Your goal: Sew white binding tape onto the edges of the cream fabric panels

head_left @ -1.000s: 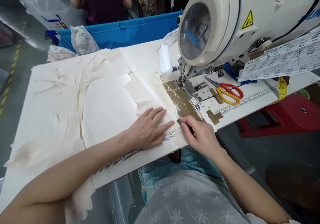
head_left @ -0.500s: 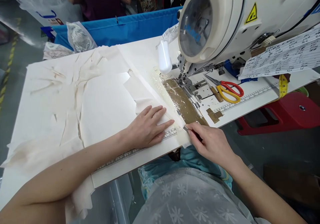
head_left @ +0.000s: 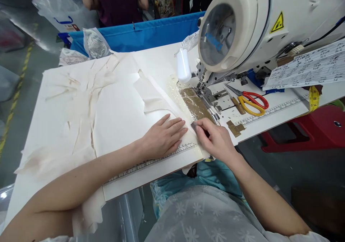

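Lying on the white table [head_left: 165, 56] beside the sewing machine [head_left: 242, 30], the pale cloth [head_left: 152, 94] looks light, soft and easily creased, best held along its long edge, where the left hand [head_left: 165, 137] spreads flat while the right hand [head_left: 215, 138] pinches a small grey tool [head_left: 193, 125].

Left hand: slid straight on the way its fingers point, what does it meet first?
Probably the small dark tool pinched in the right hand, or that hand's fingertips, just past the left hand. Which comes first is unclear, since one view doesn't settle their heights.
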`<act>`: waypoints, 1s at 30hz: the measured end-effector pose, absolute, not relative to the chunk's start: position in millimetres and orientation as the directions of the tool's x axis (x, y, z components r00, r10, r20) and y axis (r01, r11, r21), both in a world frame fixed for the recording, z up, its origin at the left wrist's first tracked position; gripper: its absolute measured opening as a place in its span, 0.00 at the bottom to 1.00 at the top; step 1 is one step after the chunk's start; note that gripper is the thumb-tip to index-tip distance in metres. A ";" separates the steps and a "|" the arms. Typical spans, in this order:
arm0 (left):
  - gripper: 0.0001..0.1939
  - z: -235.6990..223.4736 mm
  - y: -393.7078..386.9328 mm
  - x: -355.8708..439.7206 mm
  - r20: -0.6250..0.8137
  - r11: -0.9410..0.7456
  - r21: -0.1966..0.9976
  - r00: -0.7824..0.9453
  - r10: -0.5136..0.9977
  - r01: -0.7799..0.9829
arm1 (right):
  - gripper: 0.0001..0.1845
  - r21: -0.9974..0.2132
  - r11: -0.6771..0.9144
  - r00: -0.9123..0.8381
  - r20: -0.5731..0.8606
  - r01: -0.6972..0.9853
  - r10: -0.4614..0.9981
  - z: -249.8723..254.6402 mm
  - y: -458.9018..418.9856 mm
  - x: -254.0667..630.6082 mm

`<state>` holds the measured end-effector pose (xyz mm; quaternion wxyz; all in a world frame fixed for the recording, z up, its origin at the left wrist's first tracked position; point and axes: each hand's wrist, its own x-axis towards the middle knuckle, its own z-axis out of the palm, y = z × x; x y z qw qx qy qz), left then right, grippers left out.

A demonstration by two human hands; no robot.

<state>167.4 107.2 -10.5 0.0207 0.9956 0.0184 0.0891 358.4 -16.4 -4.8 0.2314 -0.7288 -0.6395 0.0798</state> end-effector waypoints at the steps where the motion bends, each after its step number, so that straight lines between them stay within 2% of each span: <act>1: 0.22 -10.7 107.0 167.4 0.176 -0.998 0.046 0.984 0.041 0.033 | 0.13 -0.443 -0.076 0.170 0.179 0.894 0.969 -4.5 -16.6 358.8; 12: 0.22 -9.7 105.1 168.8 0.197 -0.999 0.026 0.980 0.034 0.029 | 0.15 -0.283 -0.064 0.112 0.159 0.957 0.981 -4.4 -8.1 353.0; 17: 0.21 -7.8 105.5 168.8 0.199 -1.000 0.008 0.980 0.027 0.026 | 0.15 -0.218 -0.031 0.050 0.081 0.976 0.995 9.0 -19.3 359.4; 20: 0.21 -8.3 105.7 168.4 0.186 -0.999 0.027 0.982 0.029 0.024 | 0.15 -0.277 -0.034 0.044 0.031 0.960 0.999 15.4 -29.1 366.4; 26: 0.24 -12.1 104.6 169.0 0.193 -0.997 0.077 0.981 -0.003 -0.018 | 0.13 -0.541 -0.111 0.178 0.074 0.834 0.981 9.3 -34.9 368.1; 30: 0.24 -12.6 104.7 170.0 0.190 -0.997 0.053 0.981 -0.045 -0.056 | 0.14 -0.527 -0.076 0.155 0.108 0.847 0.982 2.1 -34.5 364.4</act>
